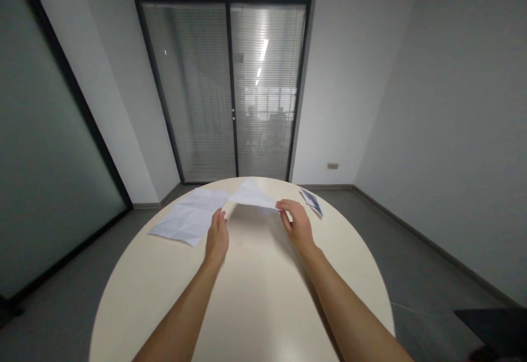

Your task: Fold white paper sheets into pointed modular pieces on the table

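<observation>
A white sheet of paper point(252, 194) is raised over the far part of the round table, its near edge lifted and a shadow beneath it. My right hand point(297, 223) pinches the sheet's right corner between thumb and fingers. At the sheet's left end is my left hand point(217, 235), its fingers bent together around the corner; the exact contact is hard to see. Left of that hand lies another white sheet with crease lines point(187, 216), flat on the table.
The round cream table point(251, 307) has a small flat item with a dark, picture-like face point(312, 201) near its far right edge. Behind stand glass doors with blinds point(230, 93). A dark object point(494, 329) shows at the lower right.
</observation>
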Demonstrator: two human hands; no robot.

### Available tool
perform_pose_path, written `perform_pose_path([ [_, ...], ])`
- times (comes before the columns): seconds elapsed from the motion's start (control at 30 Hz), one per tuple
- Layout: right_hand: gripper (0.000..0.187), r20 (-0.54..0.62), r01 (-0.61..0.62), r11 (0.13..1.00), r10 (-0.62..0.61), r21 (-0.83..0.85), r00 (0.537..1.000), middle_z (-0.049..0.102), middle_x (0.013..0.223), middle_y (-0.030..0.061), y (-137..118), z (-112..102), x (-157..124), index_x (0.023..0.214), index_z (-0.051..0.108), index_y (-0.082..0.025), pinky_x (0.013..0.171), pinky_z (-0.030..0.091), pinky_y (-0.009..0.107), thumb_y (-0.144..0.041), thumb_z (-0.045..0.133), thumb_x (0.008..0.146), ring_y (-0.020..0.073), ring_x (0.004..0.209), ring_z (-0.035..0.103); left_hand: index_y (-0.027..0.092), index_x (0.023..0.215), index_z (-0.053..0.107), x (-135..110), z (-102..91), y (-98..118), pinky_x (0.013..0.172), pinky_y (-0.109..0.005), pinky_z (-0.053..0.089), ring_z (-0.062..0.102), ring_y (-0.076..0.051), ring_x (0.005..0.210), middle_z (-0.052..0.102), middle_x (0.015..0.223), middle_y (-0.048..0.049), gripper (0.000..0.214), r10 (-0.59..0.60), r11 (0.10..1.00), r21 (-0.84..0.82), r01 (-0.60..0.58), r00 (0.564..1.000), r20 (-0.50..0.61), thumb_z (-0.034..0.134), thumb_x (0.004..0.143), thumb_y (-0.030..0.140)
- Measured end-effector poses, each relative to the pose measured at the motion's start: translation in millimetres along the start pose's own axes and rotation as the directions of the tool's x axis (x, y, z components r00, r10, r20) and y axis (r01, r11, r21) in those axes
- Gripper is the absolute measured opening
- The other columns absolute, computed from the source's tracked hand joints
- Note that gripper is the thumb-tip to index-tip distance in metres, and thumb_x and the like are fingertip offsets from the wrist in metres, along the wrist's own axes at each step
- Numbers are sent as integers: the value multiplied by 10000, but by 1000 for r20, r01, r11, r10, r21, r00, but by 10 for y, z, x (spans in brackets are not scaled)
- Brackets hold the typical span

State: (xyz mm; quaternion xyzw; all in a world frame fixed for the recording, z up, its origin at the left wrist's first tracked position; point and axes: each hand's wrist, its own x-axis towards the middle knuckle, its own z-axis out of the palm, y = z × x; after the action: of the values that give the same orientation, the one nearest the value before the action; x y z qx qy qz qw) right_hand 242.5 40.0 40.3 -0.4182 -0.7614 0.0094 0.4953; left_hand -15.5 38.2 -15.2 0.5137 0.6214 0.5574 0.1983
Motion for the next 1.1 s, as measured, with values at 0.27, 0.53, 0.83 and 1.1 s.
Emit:
perform_pose_path([
  [0.27, 271, 448, 159, 981, -193, 113, 873, 742, 1104, 54, -271, -88, -61, 1083, 718, -252, 1050, 431, 374, -273, 485, 945, 217, 1138, 625, 158, 1215, 631, 204, -189, 79, 1057, -428, 475, 650, -248, 1183, 648, 1326, -154, 694, -141, 940, -335, 68, 970, -199, 139, 984, 589],
  [0.53, 263, 602, 23, 975, -155, 221, 783, 768, 1026, 33, -569, -91, -95, 1064, 749, -225, 911, 482, 276, -297, 590, 867, 188, 934, 693, 139, 1442, 484, -200, -165, 194, 1201, -426, 328, 432, -250, 1433, 481, 1532, -146, 550, 236, 884, 288, -369, 883, 405, 397, 981, 428],
  [0.83, 304, 346, -220, 971, 239, -93, 907, 756, 958, 62, -164, 59, -48, 1085, 739, -204, 798, 475, 288, -359, 509, 960, 189, 839, 661, 193, 1364, 596, -352, -235, 483, 1136, -457, 374, 518, -305, 1315, 579, 1424, -136, 518, 195, 592, 549, -590, 766, 613, 521, 919, 446],
  [1.1, 400, 467, -125, 983, 174, -134, 867, 684, 1283, 99, 116, 281, -141, 1271, 684, -209, 1039, 421, 365, -416, 505, 980, 253, 1181, 603, 153, 1484, 457, -427, -153, 454, 1215, -531, 225, 262, -370, 1500, 368, 1584, -184, 673, 78, 645, 511, -568, 715, 695, 455, 942, 551],
])
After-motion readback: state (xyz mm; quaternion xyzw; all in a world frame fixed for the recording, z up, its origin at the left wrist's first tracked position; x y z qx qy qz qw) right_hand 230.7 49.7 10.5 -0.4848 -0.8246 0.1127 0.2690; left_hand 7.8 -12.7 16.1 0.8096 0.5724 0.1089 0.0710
